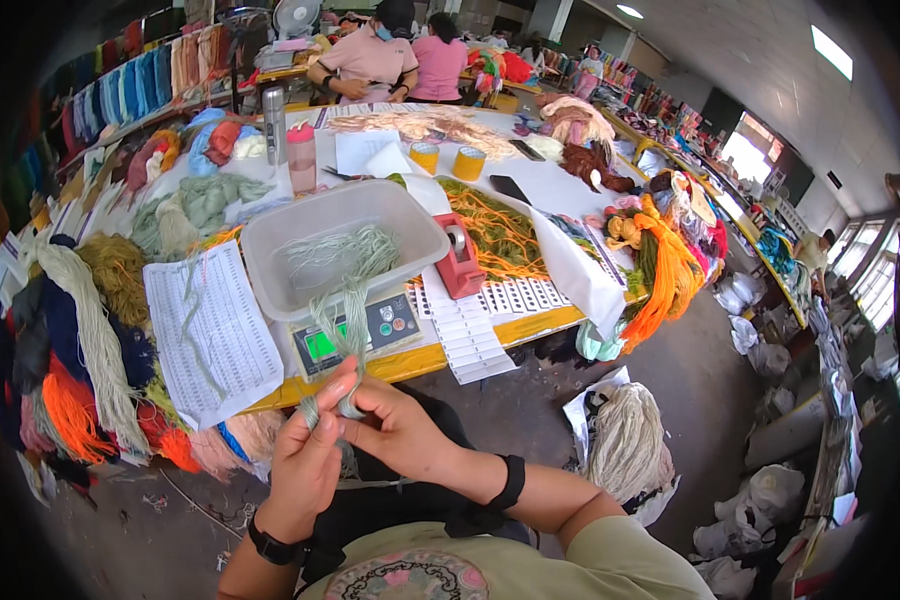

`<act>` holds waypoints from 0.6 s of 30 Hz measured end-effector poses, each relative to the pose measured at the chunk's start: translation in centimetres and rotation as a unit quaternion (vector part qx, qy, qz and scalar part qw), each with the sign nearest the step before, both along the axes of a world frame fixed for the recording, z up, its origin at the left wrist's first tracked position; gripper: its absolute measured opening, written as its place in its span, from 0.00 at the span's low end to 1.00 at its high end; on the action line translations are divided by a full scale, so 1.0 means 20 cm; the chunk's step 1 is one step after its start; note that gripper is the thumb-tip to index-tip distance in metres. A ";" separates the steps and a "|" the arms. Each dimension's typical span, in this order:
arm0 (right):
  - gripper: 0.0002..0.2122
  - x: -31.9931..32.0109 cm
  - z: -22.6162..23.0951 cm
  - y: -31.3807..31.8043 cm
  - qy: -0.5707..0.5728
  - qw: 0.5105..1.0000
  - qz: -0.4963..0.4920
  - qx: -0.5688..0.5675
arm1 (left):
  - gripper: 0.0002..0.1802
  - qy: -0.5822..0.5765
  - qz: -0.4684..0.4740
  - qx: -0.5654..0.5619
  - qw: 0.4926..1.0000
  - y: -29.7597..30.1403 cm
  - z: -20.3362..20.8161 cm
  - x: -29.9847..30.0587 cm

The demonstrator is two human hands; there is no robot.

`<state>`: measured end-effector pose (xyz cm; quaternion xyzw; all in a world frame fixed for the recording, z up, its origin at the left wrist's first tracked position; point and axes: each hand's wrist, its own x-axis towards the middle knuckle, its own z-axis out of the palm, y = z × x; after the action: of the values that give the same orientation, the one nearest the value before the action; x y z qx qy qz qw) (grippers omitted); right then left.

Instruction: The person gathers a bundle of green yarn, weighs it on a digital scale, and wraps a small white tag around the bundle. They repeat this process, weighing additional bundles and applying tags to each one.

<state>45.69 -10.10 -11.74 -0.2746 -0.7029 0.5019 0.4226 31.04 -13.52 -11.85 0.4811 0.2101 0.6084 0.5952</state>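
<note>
Apparently, the handling is partway done: some pale green yarn (pixel 348 302) is heaped in the grey tub (pixel 269 238) on the scale (pixel 382 319), while a hank is left hanging over its near rim. That end is pinched by the left hand (pixel 306 455) and right hand (pixel 398 428), both with fingers partly curled.

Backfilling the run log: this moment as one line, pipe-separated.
left hand: holds grey-green yarn | right hand: holds same yarn | yarn: runs into plastic tub | scale: display lit green
</note>
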 end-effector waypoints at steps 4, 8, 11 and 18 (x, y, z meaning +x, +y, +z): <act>0.08 0.00 -0.01 0.00 -0.003 0.998 -0.024 0.058 | 0.21 0.007 -0.002 0.002 1.000 0.00 0.00 0.01; 0.07 0.01 -0.02 0.00 0.002 0.998 0.009 -0.069 | 0.22 -0.033 0.009 -0.032 0.999 -0.01 0.01 -0.01; 0.06 0.01 -0.04 -0.01 0.073 0.985 0.030 -0.155 | 0.22 -0.050 0.015 -0.052 0.997 -0.02 0.01 -0.01; 0.09 0.01 0.12 -0.02 0.129 0.950 -0.003 -0.284 | 0.19 -0.090 0.036 -0.080 0.992 0.00 0.00 -0.03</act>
<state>45.89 -10.53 -9.37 -0.3178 -0.4702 0.7107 0.4157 30.40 -13.58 -11.89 0.3675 0.2212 0.6514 0.6258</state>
